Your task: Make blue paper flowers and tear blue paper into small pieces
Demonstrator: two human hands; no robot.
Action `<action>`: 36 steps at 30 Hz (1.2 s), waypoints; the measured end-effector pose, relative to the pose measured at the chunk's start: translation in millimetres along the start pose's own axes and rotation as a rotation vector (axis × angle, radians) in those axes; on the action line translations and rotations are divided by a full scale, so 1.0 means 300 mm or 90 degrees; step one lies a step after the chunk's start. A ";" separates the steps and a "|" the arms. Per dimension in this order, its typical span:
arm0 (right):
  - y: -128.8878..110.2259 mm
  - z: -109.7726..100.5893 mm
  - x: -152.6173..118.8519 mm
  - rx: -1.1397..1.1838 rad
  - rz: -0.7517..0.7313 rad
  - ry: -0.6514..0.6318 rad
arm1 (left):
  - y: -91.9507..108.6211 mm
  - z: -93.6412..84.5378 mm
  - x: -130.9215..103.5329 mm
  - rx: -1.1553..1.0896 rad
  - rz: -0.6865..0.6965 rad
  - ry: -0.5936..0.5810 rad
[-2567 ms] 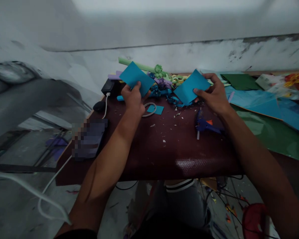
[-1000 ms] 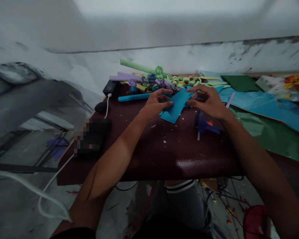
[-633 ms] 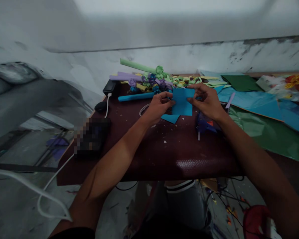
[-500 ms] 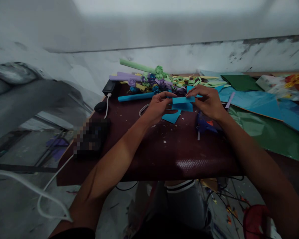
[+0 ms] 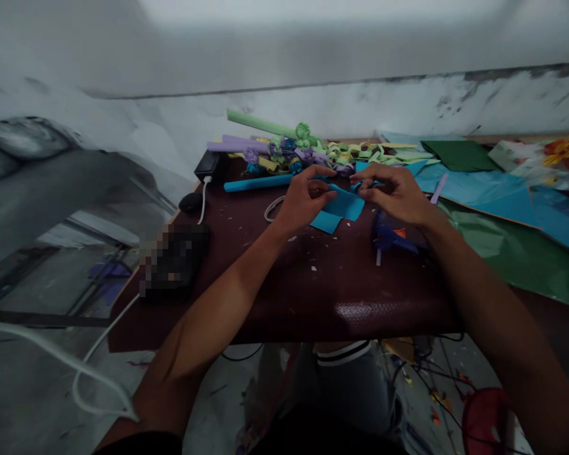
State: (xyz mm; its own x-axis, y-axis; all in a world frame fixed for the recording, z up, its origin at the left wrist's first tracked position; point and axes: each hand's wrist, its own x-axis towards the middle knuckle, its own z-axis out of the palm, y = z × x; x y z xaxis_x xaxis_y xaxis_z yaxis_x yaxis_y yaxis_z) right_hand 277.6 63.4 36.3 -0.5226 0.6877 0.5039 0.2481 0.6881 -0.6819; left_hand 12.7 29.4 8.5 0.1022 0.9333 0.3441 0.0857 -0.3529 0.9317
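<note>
Over the table, my left hand [image 5: 307, 197] pinches a small piece of blue paper [image 5: 347, 203] at its left end, thumb on the near side. My right hand [image 5: 394, 193] is closed at the paper's upper right corner, fingers bent and a bit of blue between them; its exact grip is partly hidden. The paper tilts down toward me. Just beneath it, another blue paper piece [image 5: 326, 222] lies flat on the table [image 5: 284, 297]. A dark blue tool with an orange part [image 5: 396, 240], perhaps a glue gun, lies below my right wrist.
Behind my hands are a blue paper tube [image 5: 258, 184], a green tube [image 5: 260, 122] and a heap of paper flowers [image 5: 303, 151]. Blue sheets [image 5: 483, 193] and a green sheet [image 5: 516, 253] spread rightward. A black device [image 5: 177, 259] and white cable [image 5: 201, 205] lie left.
The blue paper, held folded and level between both hands before, now hangs tilted with its flat face toward me. The fingers of both hands have shifted slightly along its upper edge.
</note>
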 end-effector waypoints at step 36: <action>-0.038 0.018 0.004 0.113 0.130 -0.105 | -0.002 0.017 -0.002 -0.041 0.052 0.010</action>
State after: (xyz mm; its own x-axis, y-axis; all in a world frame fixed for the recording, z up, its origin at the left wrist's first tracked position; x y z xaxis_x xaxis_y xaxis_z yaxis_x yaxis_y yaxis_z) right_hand 269.5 55.1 41.9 -0.6053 0.7510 0.2638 0.2224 0.4779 -0.8498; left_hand 17.7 28.8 7.0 0.0903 0.9031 0.4199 0.0131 -0.4227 0.9062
